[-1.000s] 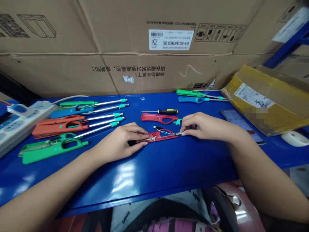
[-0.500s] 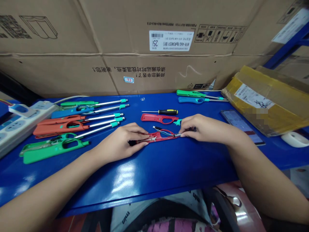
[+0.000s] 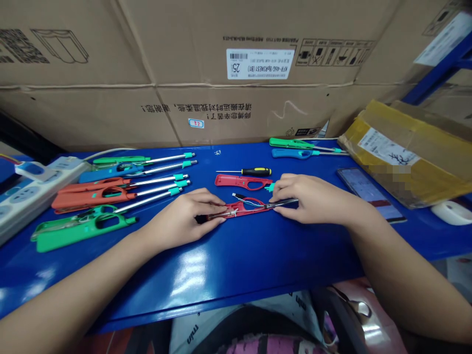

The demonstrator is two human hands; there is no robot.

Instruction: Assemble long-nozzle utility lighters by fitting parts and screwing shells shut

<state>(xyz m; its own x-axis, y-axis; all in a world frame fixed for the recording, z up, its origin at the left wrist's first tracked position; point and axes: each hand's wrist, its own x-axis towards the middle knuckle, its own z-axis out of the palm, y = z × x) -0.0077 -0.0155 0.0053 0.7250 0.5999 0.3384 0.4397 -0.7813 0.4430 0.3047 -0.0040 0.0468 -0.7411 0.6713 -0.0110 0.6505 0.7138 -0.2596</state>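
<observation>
My left hand [image 3: 201,211] is closed on the near end of an opened red lighter casing half [image 3: 250,207] on the blue table. Inside that half lie a clear fuel tank, partly under my fingers, and thin wires with a small black part [image 3: 238,197]. At its right end my right hand [image 3: 295,196] pinches a shiny metal lighter tube [image 3: 283,203], which lines up with the casing. Just behind, the other red casing half [image 3: 241,181] lies flat, a teal tip piece [image 3: 270,187] beside it, close to my right fingers. A yellow-black screwdriver [image 3: 256,172] lies beyond.
Several green, blue and orange-red lighters [image 3: 96,197] lie on the left, near a white power strip [image 3: 24,201]. A green lighter [image 3: 291,142] and a blue one [image 3: 295,154] are at the back right. Further right are a phone [image 3: 370,194], a taped carton [image 3: 409,152] and a white mouse [image 3: 456,213].
My right hand has shifted slightly, and more of the metal tube shows between its fingers. My left hand stays on the red casing half.
</observation>
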